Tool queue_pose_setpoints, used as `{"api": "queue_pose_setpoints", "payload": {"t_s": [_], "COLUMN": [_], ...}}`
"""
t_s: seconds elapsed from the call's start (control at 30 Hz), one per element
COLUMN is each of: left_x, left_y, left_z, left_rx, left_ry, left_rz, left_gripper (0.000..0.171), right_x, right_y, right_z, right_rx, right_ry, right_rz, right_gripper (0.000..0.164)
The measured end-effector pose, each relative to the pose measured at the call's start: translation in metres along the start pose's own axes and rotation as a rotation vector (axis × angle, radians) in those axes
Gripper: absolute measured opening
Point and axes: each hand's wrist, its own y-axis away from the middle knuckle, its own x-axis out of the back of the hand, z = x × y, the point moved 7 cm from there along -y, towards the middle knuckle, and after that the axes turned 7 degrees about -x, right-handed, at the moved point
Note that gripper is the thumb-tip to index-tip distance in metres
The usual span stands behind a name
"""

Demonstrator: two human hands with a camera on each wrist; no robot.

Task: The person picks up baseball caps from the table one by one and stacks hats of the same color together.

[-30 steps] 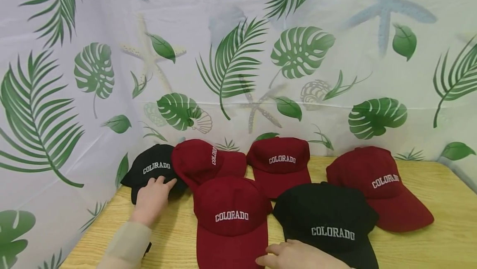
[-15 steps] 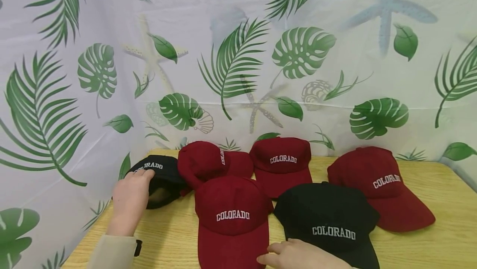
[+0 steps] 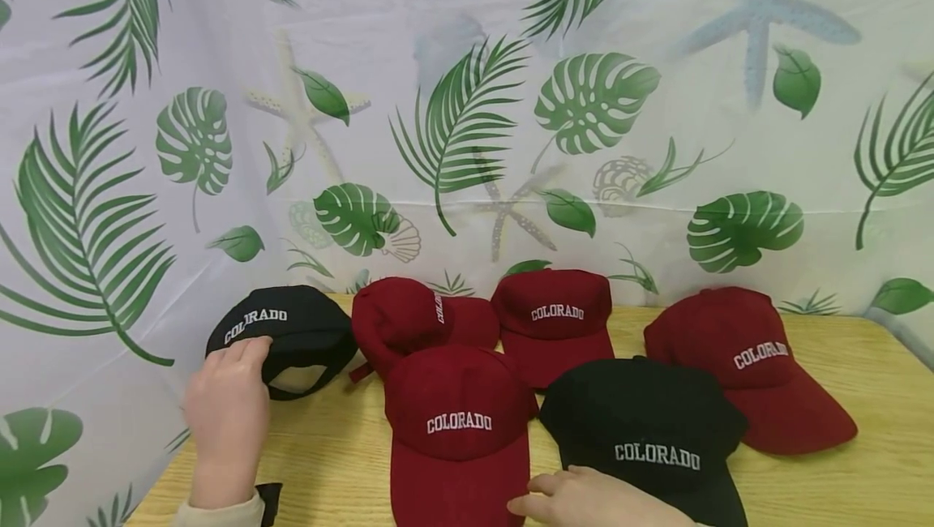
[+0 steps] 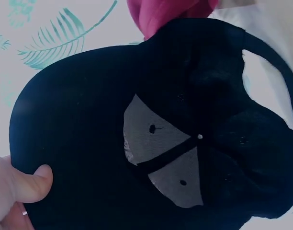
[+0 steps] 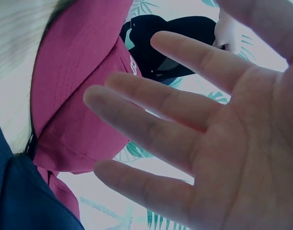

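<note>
At the left of the table my left hand (image 3: 228, 413) grips a black baseball cap (image 3: 306, 316) lettered COLORADO by its brim. The cap is tilted, its rear opening towards me. In the left wrist view the thumb lies on the brim's underside, and the lining of the black cap (image 4: 79, 110) shows. My right hand (image 3: 584, 499) is low in the head view, overlapping the front red cap (image 3: 460, 381) and a second black cap (image 3: 635, 405). In the right wrist view the right hand's fingers (image 5: 151, 134) are spread and nearly straight, holding nothing.
Behind the front cap are a red cap (image 3: 394, 312) turned sideways and another red cap (image 3: 550, 292) facing forward. A further red cap (image 3: 708, 332) sits at the right. A leaf-printed cloth (image 3: 467, 105) hangs behind the wooden table (image 3: 328, 470).
My left hand has moved left with the black cap, taking it by the brim and turning it so its rear opening shows. The sideways red cap has shifted slightly right. My right hand has stayed put.
</note>
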Motion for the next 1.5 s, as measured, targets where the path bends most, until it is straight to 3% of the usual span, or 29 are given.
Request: {"api": "queue_pose_setpoints", "payload": {"t_s": [0.23,0.4,0.57,0.7,0.8,0.93,1.07,1.27,1.4,1.5], "left_x": [0.019,0.031,0.037,0.042,0.049,0.061,0.069,0.070,0.075,0.079], "left_y": [-0.003,-0.009,-0.016,-0.020,-0.024,-0.031,-0.036,-0.041,-0.043,-0.045], "left_z": [0.003,0.012,0.035,0.056,0.073,0.097,0.122,0.161,0.180,0.193], "left_rx": [0.043,0.028,-0.025,-0.051,-0.071,-0.108,-0.159,-0.245,-0.288,-0.328], "left_ry": [-0.044,-0.025,0.086,0.165,0.217,0.302,0.387,0.476,0.531,0.566], "left_rz": [0.067,0.131,0.201,0.281,0.345,0.438,0.460,0.415,0.452,0.469], "left_gripper": [0.039,0.039,0.035,0.030,0.026,0.024,0.024,0.023,0.023,0.023], "right_x": [0.004,0.010,0.027,0.046,0.062,0.087,0.106,0.121,0.129,0.134], "right_y": [0.003,0.005,0.012,0.021,0.031,0.052,0.071,0.095,0.107,0.115], "right_z": [0.004,0.003,-0.001,0.001,0.003,-0.002,-0.004,-0.002,-0.005,-0.011], "right_rx": [-0.065,-0.038,0.014,-0.041,-0.089,-0.027,-0.010,-0.028,0.022,0.076], "right_ry": [-0.065,-0.051,-0.076,-0.087,-0.061,0.036,0.122,0.067,0.036,0.083], "right_rz": [-0.014,0.010,0.118,0.216,0.341,0.690,0.961,1.147,1.248,1.321], "right_gripper": [0.040,0.043,0.040,0.035,0.033,0.032,0.045,0.048,0.052,0.053]}}
